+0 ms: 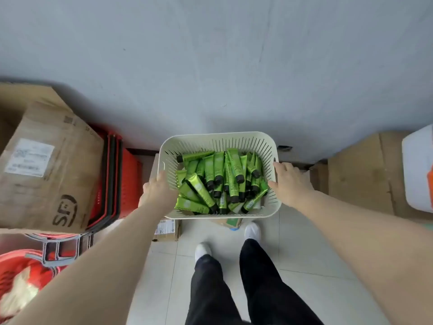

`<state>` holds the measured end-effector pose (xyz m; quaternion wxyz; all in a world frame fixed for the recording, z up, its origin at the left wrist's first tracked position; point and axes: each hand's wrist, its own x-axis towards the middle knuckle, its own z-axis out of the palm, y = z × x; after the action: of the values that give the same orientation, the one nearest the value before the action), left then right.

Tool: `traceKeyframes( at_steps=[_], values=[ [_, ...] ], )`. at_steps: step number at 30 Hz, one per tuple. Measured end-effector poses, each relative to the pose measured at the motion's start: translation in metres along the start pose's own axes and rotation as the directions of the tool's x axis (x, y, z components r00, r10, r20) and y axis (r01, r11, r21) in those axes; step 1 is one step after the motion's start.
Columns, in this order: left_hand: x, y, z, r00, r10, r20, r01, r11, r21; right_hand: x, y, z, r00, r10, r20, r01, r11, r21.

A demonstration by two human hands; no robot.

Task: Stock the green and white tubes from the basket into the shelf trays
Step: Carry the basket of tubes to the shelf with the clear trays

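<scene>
A cream slotted plastic basket (pixel 218 138) hangs in front of me above the floor, held by both hands. It is filled with several green tubes (pixel 220 179) with black caps, lying jumbled. My left hand (pixel 158 193) grips the basket's left rim, thumb over the edge inside. My right hand (pixel 289 181) grips the right rim, fingers curled around the edge. No shelf trays are in view.
A grey wall (pixel 210 55) rises straight ahead. To the left stand a large cardboard box (pixel 46 174) and stacked red shopping baskets (pixel 117 181). Cardboard boxes (pixel 360 172) and a white container (pixel 419 170) sit at right. Small boxes (pixel 167 229) lie on the tiled floor by my feet.
</scene>
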<state>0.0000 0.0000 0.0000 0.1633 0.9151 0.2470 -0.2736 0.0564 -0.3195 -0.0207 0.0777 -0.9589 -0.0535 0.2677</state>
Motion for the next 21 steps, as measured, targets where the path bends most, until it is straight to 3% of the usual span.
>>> traceKeyframes(
  at_steps=[3, 6, 11, 16, 21],
  values=[
    [0.022, 0.0, 0.005, 0.995, -0.065, -0.076, 0.064, 0.998, -0.012, 0.011, 0.0, 0.014, 0.999, 0.044, -0.029, -0.043, 0.998, 0.036],
    [0.05, 0.0, 0.012, 0.994, -0.104, -0.012, 0.103, 0.991, -0.089, 0.021, -0.003, 0.025, 0.994, 0.092, -0.053, -0.085, 0.989, 0.118],
    [0.076, -0.009, 0.017, 0.992, -0.118, -0.039, 0.103, 0.958, -0.268, 0.036, -0.015, 0.035, 0.98, 0.187, -0.073, -0.147, 0.918, 0.368],
    [0.08, -0.013, 0.012, 0.989, -0.12, 0.084, 0.146, 0.828, -0.541, 0.046, -0.013, 0.039, 0.966, 0.255, -0.039, -0.206, 0.854, 0.478],
    [0.079, -0.009, 0.002, 0.983, -0.105, 0.149, 0.176, 0.766, -0.618, 0.043, -0.014, 0.041, 0.967, 0.256, -0.014, -0.217, 0.849, 0.482]
  ],
)
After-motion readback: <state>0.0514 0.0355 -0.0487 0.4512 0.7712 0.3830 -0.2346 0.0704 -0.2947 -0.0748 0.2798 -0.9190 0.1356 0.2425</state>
